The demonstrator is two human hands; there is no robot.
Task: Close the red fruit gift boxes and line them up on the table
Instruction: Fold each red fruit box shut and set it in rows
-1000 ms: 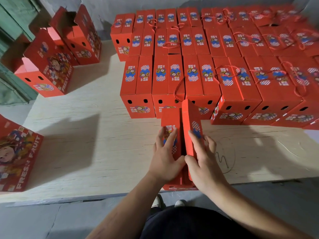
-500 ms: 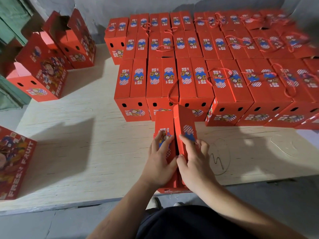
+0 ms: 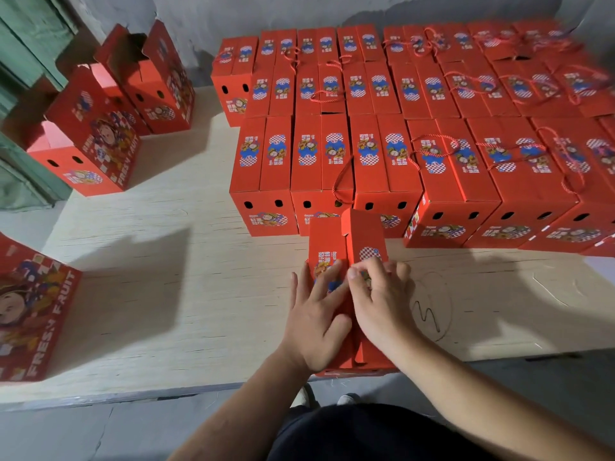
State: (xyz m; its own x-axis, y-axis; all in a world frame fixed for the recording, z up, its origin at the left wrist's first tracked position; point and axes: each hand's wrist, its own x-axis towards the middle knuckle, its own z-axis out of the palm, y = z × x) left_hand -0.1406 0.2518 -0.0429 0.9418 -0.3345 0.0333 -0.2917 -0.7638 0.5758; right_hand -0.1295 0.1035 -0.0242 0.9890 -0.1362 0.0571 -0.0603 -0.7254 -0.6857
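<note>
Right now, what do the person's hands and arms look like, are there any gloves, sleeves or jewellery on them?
Both are bare. The left hand and right hand wear no gloves, and no ring, watch or bracelet shows on fingers or wrists. Both forearms are uncovered as far as the frame shows, with no sleeve edge in view. Below them is dark clothing at the person's lap; fingernails look short and unpainted.

Boxes (image 3: 389, 168): red printed cardboard, smooth, slight sheen. Carry cords (image 3: 432, 151): twisted red rope. Worktop (image 3: 186, 294): pale bare wood board, matt, visible grain, pen scribble on it. Back wall (image 3: 266, 15): grey, rough, matt.
</note>
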